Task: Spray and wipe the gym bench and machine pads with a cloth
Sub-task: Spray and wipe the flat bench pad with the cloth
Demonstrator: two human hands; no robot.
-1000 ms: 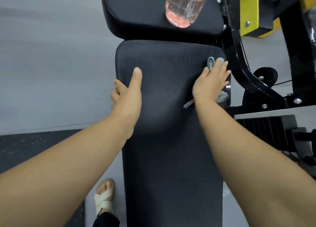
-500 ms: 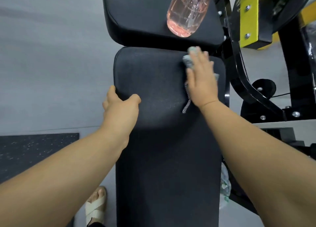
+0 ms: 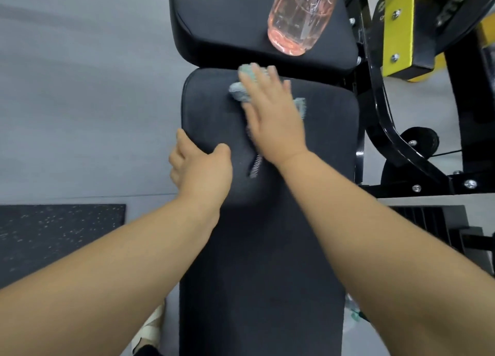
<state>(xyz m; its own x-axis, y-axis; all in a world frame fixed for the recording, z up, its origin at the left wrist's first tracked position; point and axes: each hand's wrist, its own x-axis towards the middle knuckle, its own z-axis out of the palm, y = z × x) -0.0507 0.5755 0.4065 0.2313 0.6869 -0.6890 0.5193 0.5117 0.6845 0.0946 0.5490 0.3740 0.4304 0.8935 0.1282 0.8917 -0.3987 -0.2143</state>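
Grey cloth [image 3: 238,91] under right hand [image 3: 273,120], fingers straight, mid-wipe on bench pad [image 3: 329,133]; left hand [image 3: 203,171] grips pad edge; next stroke should cover lower pad.

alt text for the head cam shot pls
A person's right hand presses a grey-green cloth flat near the top of a black bench pad, while the left hand grips the pad's left edge. A clear bottle of pink liquid rests on the upper pad beyond, beside a yellow and black machine frame.

speckled black mat [image 3: 53,237] lies on the grey floor [image 3: 80,114] at left, yellow bracket [image 3: 399,26] upper right.
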